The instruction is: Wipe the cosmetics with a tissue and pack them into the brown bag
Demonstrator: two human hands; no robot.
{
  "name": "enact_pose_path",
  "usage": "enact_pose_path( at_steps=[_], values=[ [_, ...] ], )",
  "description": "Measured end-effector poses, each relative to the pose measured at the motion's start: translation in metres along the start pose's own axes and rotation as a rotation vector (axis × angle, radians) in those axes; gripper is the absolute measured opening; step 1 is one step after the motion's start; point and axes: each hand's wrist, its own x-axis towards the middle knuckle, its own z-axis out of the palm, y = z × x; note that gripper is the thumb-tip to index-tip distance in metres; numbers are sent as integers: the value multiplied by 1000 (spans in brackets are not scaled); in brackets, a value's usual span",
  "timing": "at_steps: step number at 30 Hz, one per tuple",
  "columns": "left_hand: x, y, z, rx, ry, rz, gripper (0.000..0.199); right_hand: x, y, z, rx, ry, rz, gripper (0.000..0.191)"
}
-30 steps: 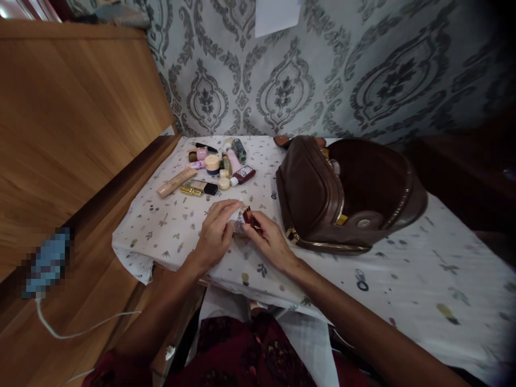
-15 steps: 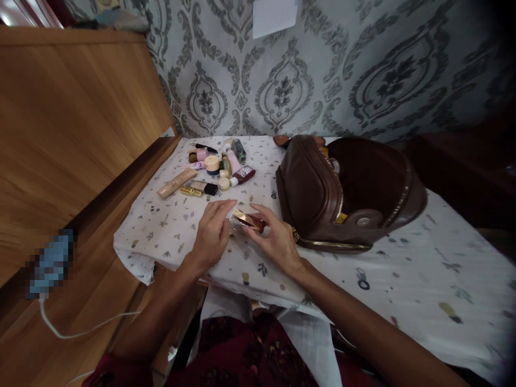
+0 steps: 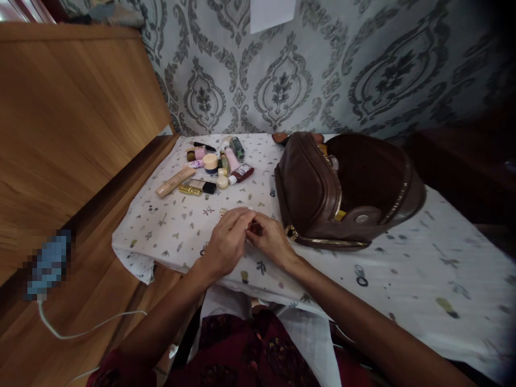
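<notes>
Above the cloth near the front of the table, my left hand (image 3: 228,236) and my right hand (image 3: 271,239) meet, both with closed fingers. Between them is a small item, mostly hidden by the fingers, with a reddish-brown patch (image 3: 255,228) showing at the right hand. A small gold piece (image 3: 222,212) shows just beyond my left hand's knuckles; whether it belongs to the same item I cannot tell. Right of my right hand stands a brown leather bag (image 3: 310,188), unzipped and gaping.
Cosmetics lie grouped at the back left: a beige tube (image 3: 175,182), a gold lipstick tube (image 3: 190,190), a black-capped bottle (image 3: 208,187), a cream jar (image 3: 210,163) and a dark red bottle (image 3: 242,173). A wooden panel (image 3: 80,91) borders the left; patterned wallpaper (image 3: 282,97) rises behind.
My hands have come together and closed around the item, whose gold and clear parts showed before. My left hand moved right. The view shifted slightly; the bag and cosmetics stay put.
</notes>
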Motion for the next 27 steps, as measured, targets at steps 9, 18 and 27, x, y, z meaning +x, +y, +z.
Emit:
enact_pose_path(
  at_steps=[9,18,27],
  values=[
    [-9,-4,-5,-42,-4,51,37,-1,0,0,23,-71,-30,5],
    [-6,-22,-16,-30,54,-208,36,-3,-5,-6,94,148,-37,23],
    [-4,-19,-17,8,105,-211,35,-3,-2,-3,21,177,-35,34]
  ],
)
